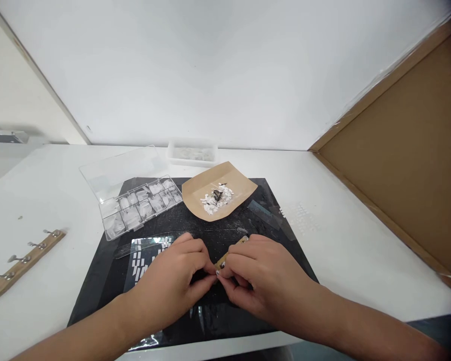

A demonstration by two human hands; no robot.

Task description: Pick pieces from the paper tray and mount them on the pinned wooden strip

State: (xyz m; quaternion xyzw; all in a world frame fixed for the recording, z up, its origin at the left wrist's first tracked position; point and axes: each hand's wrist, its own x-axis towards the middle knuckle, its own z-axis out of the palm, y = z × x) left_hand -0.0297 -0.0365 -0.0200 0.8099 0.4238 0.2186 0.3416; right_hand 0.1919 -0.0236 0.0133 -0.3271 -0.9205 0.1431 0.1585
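My right hand (257, 271) is closed around a narrow wooden strip (221, 261), which lies mostly under its fingers. My left hand (182, 276) makes a pinch at the near end of that strip, its fingertips meeting those of my right. Something small and whitish shows between the two sets of fingertips, too small to name. Under both hands lies a black mat (108, 281). Beside my left hand is a clear sheet (139, 255) with rows of small white rectangular pieces on it.
An open clear compartment box (141, 208) of translucent nail tips stands behind my left hand. A brown paper tray (235, 183) holds white chips and dark scraps. Behind it is a translucent tub (192, 153). Another wooden strip (24, 263) with metal clips lies left; a cardboard panel (406, 150) leans right.
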